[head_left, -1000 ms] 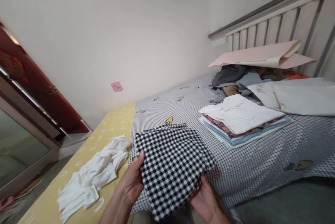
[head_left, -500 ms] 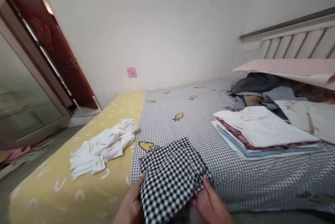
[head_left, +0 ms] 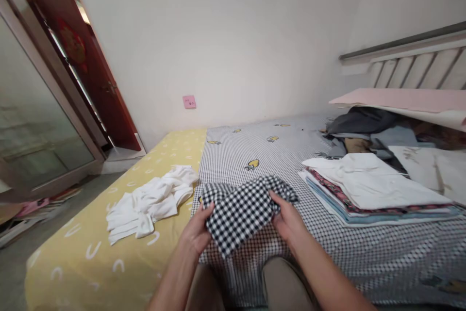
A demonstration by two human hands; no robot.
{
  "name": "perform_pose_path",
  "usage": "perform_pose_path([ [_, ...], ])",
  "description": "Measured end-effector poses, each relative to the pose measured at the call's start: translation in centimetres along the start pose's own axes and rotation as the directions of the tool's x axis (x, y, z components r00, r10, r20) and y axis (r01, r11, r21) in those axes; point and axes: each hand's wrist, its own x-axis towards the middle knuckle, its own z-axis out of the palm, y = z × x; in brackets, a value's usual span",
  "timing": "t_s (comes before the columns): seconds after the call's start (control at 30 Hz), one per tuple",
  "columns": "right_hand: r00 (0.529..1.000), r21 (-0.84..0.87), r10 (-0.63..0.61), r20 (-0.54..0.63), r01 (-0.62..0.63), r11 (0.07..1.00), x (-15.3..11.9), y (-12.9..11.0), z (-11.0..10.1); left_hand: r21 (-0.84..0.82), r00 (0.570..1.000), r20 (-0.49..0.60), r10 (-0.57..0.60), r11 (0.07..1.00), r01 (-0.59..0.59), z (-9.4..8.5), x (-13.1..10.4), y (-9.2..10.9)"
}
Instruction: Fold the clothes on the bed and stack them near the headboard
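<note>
Diffuse light across wall (head_left: 255, 49); door (head_left: 92, 63) at ten o'clock slanted by lens distortion; sheet (head_left: 378, 257) blurred toward four o'clock.

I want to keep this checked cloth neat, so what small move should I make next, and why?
I'd probably lay the checked cloth flat on the grey-checked sheet: the left hand and right hand grip opposite sides, and the cloth looks rumpled beside the right hand.

We seem to be in a bedroom at home: we see a wide bed (head_left: 233, 148) with patterned sheets, a slatted headboard (head_left: 405, 72), folded clothes (head_left: 371, 180) and a red door (head_left: 95, 66).
</note>
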Motion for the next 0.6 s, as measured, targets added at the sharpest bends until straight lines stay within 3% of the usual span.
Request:
perform_pose_path([
  [0.07, 0.989, 0.036, -0.104, 0.107, 0.100, 0.994, 0.4, -3.0, 2.9, -0.014, 0.993, 0.085, 0.077, 0.997, -0.076, 3.0, 0.5, 3.1],
  [0.13, 0.962, 0.062, -0.198, 0.187, 0.189, 0.980, 0.8, -5.2, 3.8, -0.009, 0.986, 0.130, 0.108, 0.994, -0.108, 5.2, 1.0, 4.6],
  [0.2, 0.955, 0.049, -0.229, 0.190, 0.223, 0.974, 1.7, -6.3, 2.7, 0.026, 0.988, 0.140, 0.067, 0.997, -0.071, 6.5, 1.6, 4.0],
  [0.27, 0.974, 0.007, -0.208, 0.094, 0.208, 0.978, 2.8, -6.2, 0.1, 0.081, 0.993, 0.118, -0.027, 0.997, 0.017, 7.0, 2.3, 1.6],
  [0.33, 0.984, -0.031, -0.170, -0.052, 0.169, 0.985, 3.9, -5.4, -3.7, 0.144, 0.989, 0.071, -0.128, 0.983, 0.116, 6.5, 2.9, -1.9],
  [0.43, 0.975, -0.060, -0.084, -0.204, 0.073, 0.996, 4.4, -4.1, -9.6, 0.241, 0.966, -0.054, -0.252, 0.936, 0.258, 3.9, 3.0, -7.4],
  [0.5, 0.969, -0.061, -0.008, -0.245, -0.007, 0.998, 3.8, -3.5, -12.9, 0.269, 0.952, -0.088, -0.294, 0.913, 0.307, 1.6, 2.7, -10.1],
  [0.6, 0.966, -0.033, 0.105, -0.238, -0.116, 0.993, 2.3, -2.9, -16.1, 0.246, 0.934, -0.019, -0.358, 0.904, 0.351, -1.5, 2.3, -13.2],
])
